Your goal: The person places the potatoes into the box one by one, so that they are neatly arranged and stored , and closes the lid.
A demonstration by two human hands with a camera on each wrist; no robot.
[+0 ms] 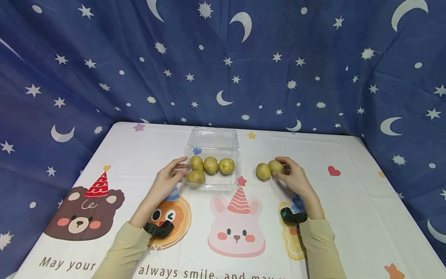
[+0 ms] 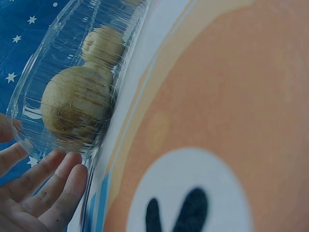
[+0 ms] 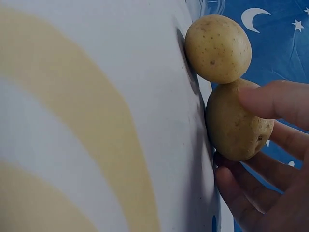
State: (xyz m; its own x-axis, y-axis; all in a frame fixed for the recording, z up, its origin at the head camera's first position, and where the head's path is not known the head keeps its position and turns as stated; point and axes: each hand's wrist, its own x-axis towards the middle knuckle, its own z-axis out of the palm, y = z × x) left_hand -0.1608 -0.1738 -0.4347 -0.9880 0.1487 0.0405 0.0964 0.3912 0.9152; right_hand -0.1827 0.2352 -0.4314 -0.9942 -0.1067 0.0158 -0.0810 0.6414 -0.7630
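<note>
A clear plastic clamshell box [image 1: 221, 183] lies with its lid [image 1: 213, 138] folded back, and several potatoes [image 1: 210, 165] sit in its base. My left hand [image 1: 170, 175] is at the box's left side, fingers relaxed and spread; in the left wrist view its fingertips [image 2: 72, 159] are right at the box's end wall. To the right of the box, two potatoes rest side by side on the table. With thumb and fingers, my right hand [image 1: 294, 176] holds the right-hand potato [image 3: 236, 121]. The other potato [image 3: 218, 48] touches it on the left.
A white tablecloth [image 1: 348, 217] printed with cartoon animals, hearts and lettering covers the table. Behind its far edge hangs a dark blue curtain [image 1: 258, 77] with moons and stars. Each wrist wears a black camera band [image 1: 294, 216].
</note>
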